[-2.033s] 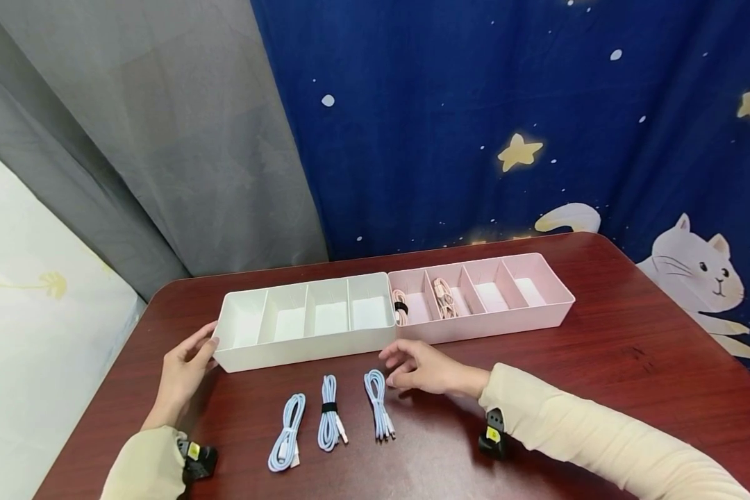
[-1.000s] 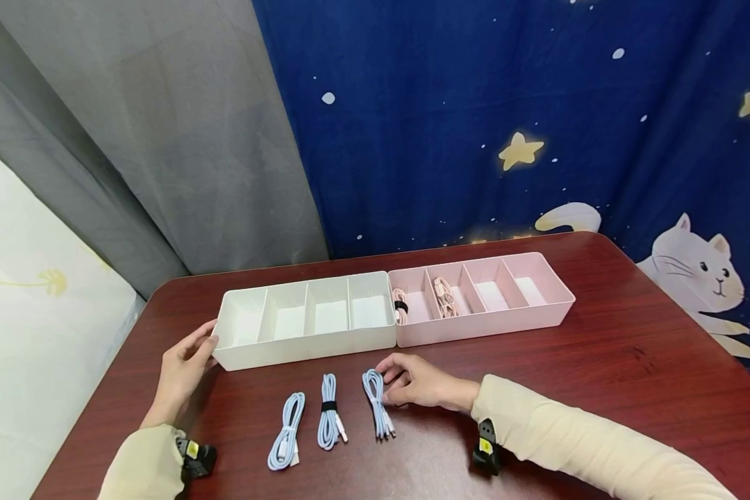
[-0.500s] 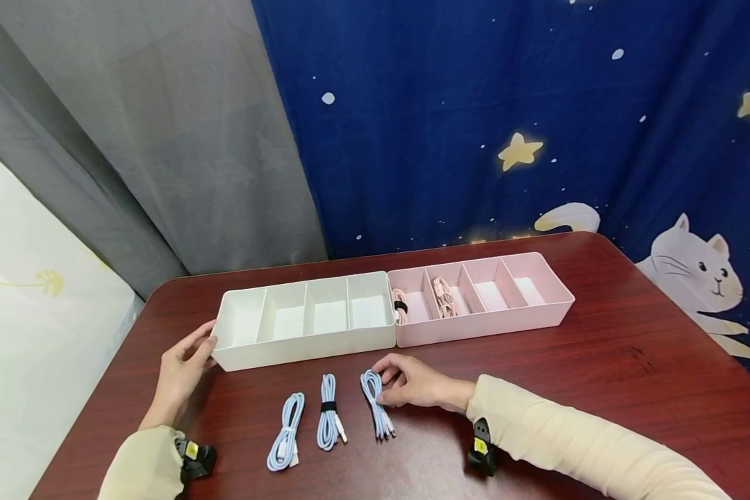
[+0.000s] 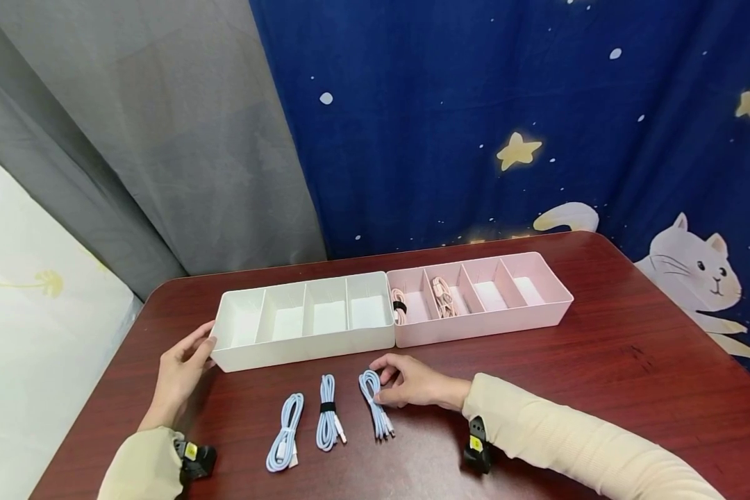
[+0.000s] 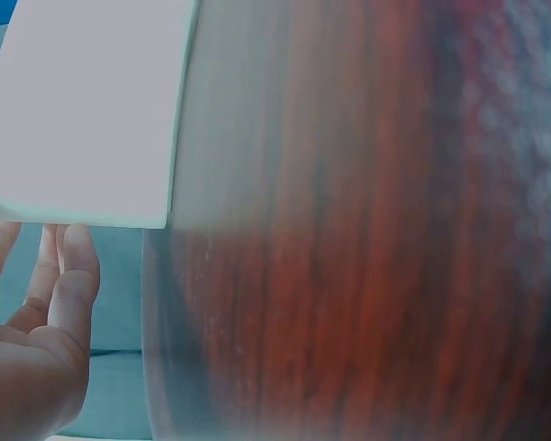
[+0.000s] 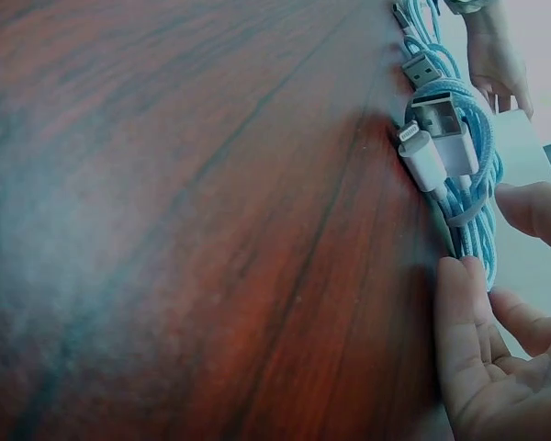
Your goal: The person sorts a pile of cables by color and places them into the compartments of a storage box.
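Note:
Three blue charging cables lie coiled on the table. The right hand (image 4: pixel 409 380) is at the looped end of the rightmost charging cable (image 4: pixel 375 405), index finger beyond the loop and thumb at its near side. In the right wrist view its fingertips (image 6: pixel 455 276) meet the loop. A white divided organizer box (image 4: pixel 303 347) stands behind the cables. At the box's left end, the left hand (image 4: pixel 180 371) touches the wall with extended fingers and thumb; its wrist view shows those fingers (image 5: pixel 75 266) against the end. Another blue cable (image 4: pixel 328 417) has a black strap.
A pink divided box (image 4: pixel 481 321) adjoins the white one; coiled pink cables (image 4: pixel 444 298) lie in its two leftmost compartments. The leftmost blue cable (image 4: pixel 285 432) lies nearest the left arm. Behind the dark red table (image 4: pixel 569 389) hang grey and blue curtains (image 4: pixel 412 139).
The right hand has come down from beside the white box to the rightmost blue cable, whose looped end has shifted slightly left. The left hand has stayed at the box's end.

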Available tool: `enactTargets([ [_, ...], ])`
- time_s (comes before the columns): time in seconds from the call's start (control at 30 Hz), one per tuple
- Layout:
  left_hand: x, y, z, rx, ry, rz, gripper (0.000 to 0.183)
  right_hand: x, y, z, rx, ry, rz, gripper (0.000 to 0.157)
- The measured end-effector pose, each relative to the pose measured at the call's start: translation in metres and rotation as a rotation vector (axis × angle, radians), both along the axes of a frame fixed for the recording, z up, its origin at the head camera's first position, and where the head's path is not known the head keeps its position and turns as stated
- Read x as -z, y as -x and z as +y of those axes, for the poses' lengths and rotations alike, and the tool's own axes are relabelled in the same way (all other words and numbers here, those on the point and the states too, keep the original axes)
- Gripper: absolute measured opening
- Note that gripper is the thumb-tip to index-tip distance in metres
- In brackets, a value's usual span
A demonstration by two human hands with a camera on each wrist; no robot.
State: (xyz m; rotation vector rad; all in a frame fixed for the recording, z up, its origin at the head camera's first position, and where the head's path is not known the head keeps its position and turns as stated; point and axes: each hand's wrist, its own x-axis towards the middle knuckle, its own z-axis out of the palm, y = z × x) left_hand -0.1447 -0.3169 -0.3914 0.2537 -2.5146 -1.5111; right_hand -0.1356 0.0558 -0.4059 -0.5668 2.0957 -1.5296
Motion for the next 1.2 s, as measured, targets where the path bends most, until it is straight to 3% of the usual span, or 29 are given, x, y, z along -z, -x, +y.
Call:
enactTargets([
  [0.5,0.0022,-0.0016,-0.0012,0.003,0.003,0.005,0.047,0.0006,0.0058,-0.0028,-0.008,-0.093,0.021,0.04],
  [0.87,0.0019,-0.0021,-0.0011,0.005,0.0,-0.001,0.047,0.0013,0.0054,-0.0025,0.017,-0.063,0.062,0.031],
  [1.2,0.0006,0.0,-0.0002,0.002,-0.009,-0.006,0.047,0.0019,0.0044,0.0005,0.03,-0.013,0.002,0.03],
])
